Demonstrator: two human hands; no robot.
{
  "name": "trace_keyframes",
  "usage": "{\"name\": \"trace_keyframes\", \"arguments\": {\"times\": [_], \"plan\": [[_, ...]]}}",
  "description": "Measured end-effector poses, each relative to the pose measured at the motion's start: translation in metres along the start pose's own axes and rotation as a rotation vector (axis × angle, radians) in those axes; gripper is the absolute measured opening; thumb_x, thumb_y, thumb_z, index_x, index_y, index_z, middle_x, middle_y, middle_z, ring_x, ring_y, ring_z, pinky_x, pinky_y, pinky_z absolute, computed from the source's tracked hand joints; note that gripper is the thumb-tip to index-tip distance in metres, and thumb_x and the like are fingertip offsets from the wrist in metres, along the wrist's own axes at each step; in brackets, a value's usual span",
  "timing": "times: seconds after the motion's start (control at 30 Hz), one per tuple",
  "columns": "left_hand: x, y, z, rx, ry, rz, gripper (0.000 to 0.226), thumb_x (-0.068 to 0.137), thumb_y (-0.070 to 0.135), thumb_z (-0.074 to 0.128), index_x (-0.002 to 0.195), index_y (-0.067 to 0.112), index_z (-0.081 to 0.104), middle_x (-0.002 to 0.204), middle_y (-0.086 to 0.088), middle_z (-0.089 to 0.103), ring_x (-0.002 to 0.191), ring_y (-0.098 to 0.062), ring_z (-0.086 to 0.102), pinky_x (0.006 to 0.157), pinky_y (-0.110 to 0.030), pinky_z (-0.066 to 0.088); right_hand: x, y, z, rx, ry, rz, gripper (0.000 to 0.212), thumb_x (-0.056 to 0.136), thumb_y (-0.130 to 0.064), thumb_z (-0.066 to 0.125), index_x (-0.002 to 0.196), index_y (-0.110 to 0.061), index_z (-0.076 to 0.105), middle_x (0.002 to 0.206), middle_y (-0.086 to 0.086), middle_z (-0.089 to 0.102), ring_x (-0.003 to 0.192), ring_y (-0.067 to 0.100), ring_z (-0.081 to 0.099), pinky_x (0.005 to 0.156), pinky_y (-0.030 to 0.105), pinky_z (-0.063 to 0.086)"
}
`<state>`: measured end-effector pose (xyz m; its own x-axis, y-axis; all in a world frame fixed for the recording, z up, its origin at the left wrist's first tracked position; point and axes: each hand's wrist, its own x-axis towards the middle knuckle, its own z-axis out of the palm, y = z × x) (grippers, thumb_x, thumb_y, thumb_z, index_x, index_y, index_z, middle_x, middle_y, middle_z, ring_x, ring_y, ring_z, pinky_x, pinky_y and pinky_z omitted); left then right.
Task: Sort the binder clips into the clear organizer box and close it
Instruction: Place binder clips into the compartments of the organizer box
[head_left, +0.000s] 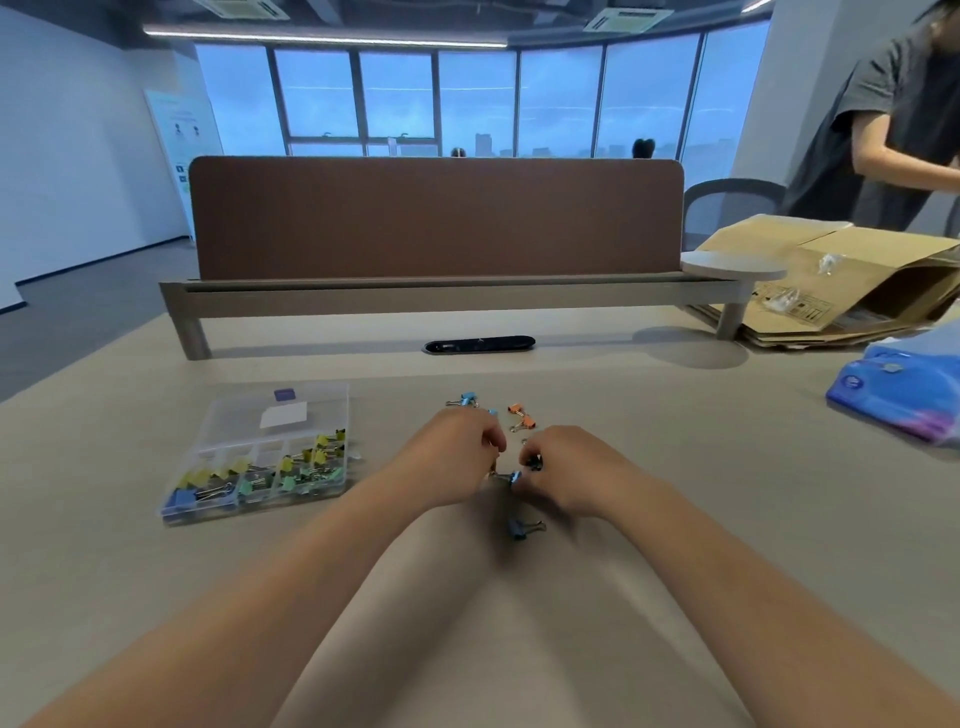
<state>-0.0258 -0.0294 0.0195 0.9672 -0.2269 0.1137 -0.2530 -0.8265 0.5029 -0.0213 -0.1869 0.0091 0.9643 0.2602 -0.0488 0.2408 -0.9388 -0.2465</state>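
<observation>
The clear organizer box (291, 415) lies open at the left of the table, its front compartments holding yellow, green and blue binder clips. Loose clips lie in the middle: a light blue clip (466, 400), two orange clips (522, 415) and a dark blue clip (522, 529) near me. My left hand (457, 457) and my right hand (566, 467) meet at the table's middle with curled fingers. The right hand pinches a blue clip (514, 477); a dark clip shows at its fingers too. What the left fingers pinch is hidden.
A brown desk divider (436, 218) on a low shelf closes the far side. A cable slot (478, 344) sits before it. Flattened cardboard (841, 280) and a blue plastic pack (904, 395) lie at the right, where another person (883, 130) leans over the table.
</observation>
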Motion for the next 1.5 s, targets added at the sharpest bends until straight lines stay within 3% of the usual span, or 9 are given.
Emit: {"name": "trace_keyframes", "arguments": {"times": [0.13,0.37,0.57,0.77,0.9,1.17,1.5], "plan": [[-0.005,-0.005,-0.005,-0.073,-0.001,-0.025,0.022,0.093,0.008,0.045,0.092,0.017,0.064,0.081,0.001,0.067,0.062,-0.017,0.067,0.056,-0.028,0.056,0.004,-0.005,0.004,-0.004,0.021,-0.006,0.023,0.090,-0.032,0.066,0.106,-0.015,0.068,0.109,0.005,0.065,0.097,0.024,0.061,0.074,0.029,0.045],[-0.007,-0.022,-0.022,-0.039,0.079,0.006,0.018,0.092,0.015,0.054,0.088,0.023,0.069,0.088,0.005,0.067,0.081,-0.012,0.061,0.070,-0.024,0.051,0.014,-0.021,-0.003,0.016,0.054,-0.027,0.019,0.091,-0.026,0.064,0.108,-0.018,0.068,0.107,0.001,0.063,0.091,0.018,0.057,0.070,0.026,0.040],[-0.012,-0.055,-0.056,-0.086,0.167,-0.040,0.014,0.092,0.015,0.056,0.087,0.023,0.066,0.083,0.010,0.063,0.076,-0.008,0.057,0.060,-0.017,0.042,0.036,-0.058,-0.019,0.079,0.113,-0.126,0.015,0.089,-0.030,0.068,0.099,-0.019,0.071,0.092,-0.004,0.059,0.083,0.015,0.055,0.065,0.026,0.039],[-0.022,-0.109,-0.098,-0.115,0.241,-0.115,0.011,0.089,0.015,0.060,0.085,0.022,0.068,0.079,0.010,0.064,0.068,-0.007,0.057,0.055,-0.019,0.042,0.076,-0.117,-0.016,0.138,0.125,-0.195,0.013,0.089,-0.032,0.068,0.094,-0.021,0.069,0.092,-0.005,0.063,0.081,0.014,0.058,0.068,0.028,0.048],[-0.028,-0.141,-0.119,-0.139,0.269,-0.183,0.009,0.088,0.016,0.064,0.083,0.021,0.068,0.075,0.008,0.065,0.068,-0.010,0.059,0.057,-0.020,0.043,0.097,-0.147,-0.013,0.130,0.126,-0.235,0.013,0.090,-0.030,0.067,0.096,-0.019,0.068,0.091,-0.004,0.061,0.080,0.014,0.056,0.057,0.021,0.037],[-0.021,-0.185,-0.127,-0.057,0.196,-0.280,0.005,0.085,0.017,0.068,0.080,0.015,0.069,0.071,0.002,0.068,0.066,-0.014,0.063,0.061,-0.027,0.052,0.137,-0.178,0.004,0.141,0.113,-0.226,0.013,0.091,-0.029,0.066,0.094,-0.016,0.069,0.094,0.001,0.066,0.082,0.019,0.059,0.065,0.028,0.042],[-0.005,-0.193,-0.112,-0.015,0.132,-0.268,0.007,0.085,0.016,0.065,0.080,0.013,0.069,0.072,0.004,0.062,0.063,-0.009,0.054,0.053,-0.022,0.039,0.154,-0.178,0.019,0.146,0.098,-0.238,0.011,0.090,-0.029,0.067,0.090,-0.018,0.068,0.089,0.000,0.065,0.077,0.016,0.058,0.058,0.027,0.040]]}}
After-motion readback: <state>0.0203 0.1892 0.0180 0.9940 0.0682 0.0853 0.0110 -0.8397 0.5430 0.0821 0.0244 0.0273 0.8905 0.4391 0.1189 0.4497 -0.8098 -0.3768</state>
